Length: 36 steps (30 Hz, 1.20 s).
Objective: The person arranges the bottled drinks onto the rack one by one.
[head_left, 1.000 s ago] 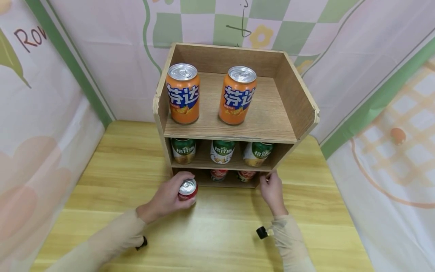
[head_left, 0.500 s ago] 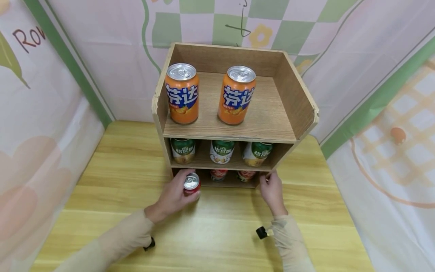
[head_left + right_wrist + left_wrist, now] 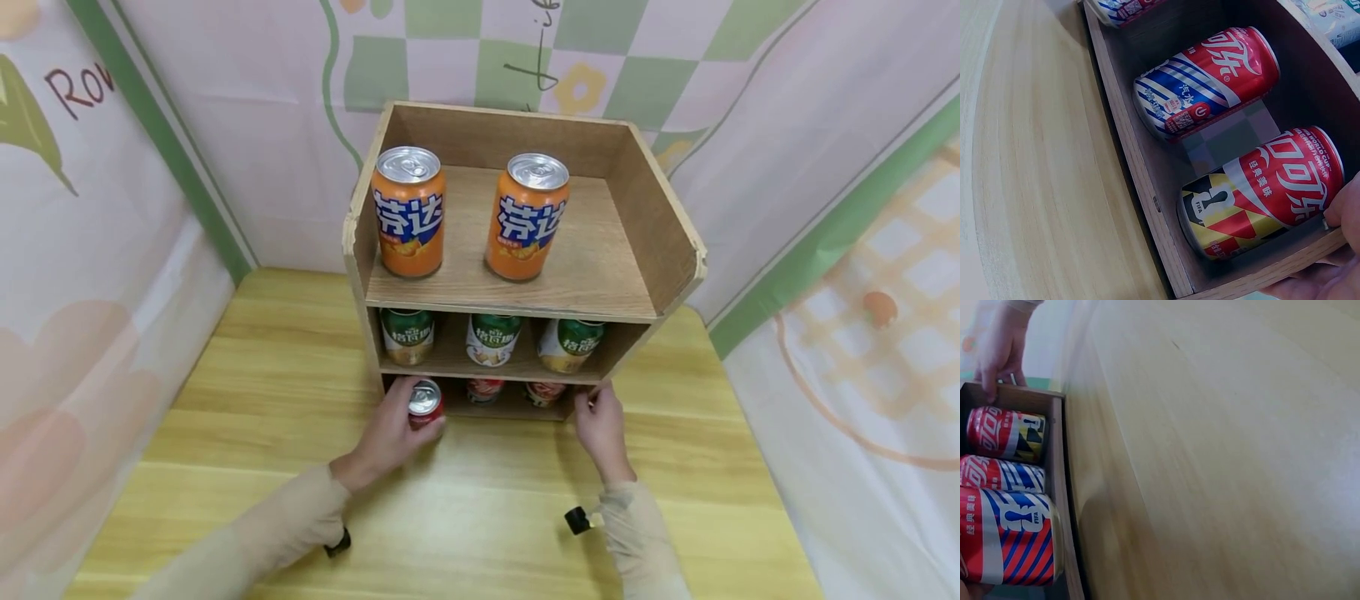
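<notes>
My left hand (image 3: 388, 435) grips a red cola can (image 3: 425, 400) upright at the left end of the bottom level of a wooden shelf (image 3: 510, 379). The left wrist view shows that can (image 3: 1013, 537) close up, with red, white and blue stripes, partly inside the compartment. Two more cola cans stand deeper on that level: a striped one (image 3: 1210, 81) in the middle and a yellow-black patterned one (image 3: 1263, 190) at the right. With thumb inside and fingers outside, my right hand (image 3: 602, 429) pinches the shelf's right side panel, beside the rightmost can.
Two orange soda cans (image 3: 408, 212) stand on the top level, at its left and middle. The middle level bears three green-topped cans (image 3: 493, 340). A wooden table (image 3: 480, 517) carries the shelf, and printed cloth (image 3: 285, 108) hangs behind and at both sides.
My left hand has moved the cola can right and forward, from in front of the shelf to the bottom level's left opening. The right hand stays on the side panel. The head view has shifted slightly.
</notes>
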{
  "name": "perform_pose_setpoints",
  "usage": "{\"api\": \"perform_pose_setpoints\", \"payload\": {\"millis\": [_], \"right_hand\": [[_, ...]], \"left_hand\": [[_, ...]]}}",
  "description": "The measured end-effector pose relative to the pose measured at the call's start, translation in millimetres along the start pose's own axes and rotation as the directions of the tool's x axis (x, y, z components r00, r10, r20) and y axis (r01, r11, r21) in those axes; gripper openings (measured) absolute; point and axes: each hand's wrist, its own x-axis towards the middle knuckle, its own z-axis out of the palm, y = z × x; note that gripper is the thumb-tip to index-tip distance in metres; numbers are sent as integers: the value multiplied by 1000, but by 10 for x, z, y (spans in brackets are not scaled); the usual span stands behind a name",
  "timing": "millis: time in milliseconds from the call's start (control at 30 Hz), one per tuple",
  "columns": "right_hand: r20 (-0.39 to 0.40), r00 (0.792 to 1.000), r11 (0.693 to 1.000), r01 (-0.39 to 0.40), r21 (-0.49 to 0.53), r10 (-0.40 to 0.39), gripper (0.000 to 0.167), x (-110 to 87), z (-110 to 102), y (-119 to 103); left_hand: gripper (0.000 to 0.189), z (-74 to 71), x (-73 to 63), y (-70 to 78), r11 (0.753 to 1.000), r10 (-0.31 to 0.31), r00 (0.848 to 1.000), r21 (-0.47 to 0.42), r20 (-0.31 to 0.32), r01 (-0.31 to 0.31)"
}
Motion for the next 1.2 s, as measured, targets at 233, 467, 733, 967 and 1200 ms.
{"api": "perform_pose_setpoints", "payload": {"millis": [233,467,733,967,1200], "right_hand": [[-5,1000,1000,-5,-7,5,21,-9,-1,4],[-16,1000,1000,7,-1,-7,23,-6,18,21],[-11,1000,1000,-2,0,2,23,-8,3,5],[-15,1000,1000,6,4,-6,24,-7,9,21],[-7,1000,1000,2,9,-2,26,-1,8,13]], "left_hand": [[65,38,37,-47,1000,-15,999,-19,-34,14],[58,102,94,-67,1000,1,998,26,-68,1],[59,137,172,-83,999,-37,996,9,-76,38],[57,149,236,-114,999,-31,996,3,-81,32],[56,158,268,-139,1000,-23,996,10,-90,24]]}}
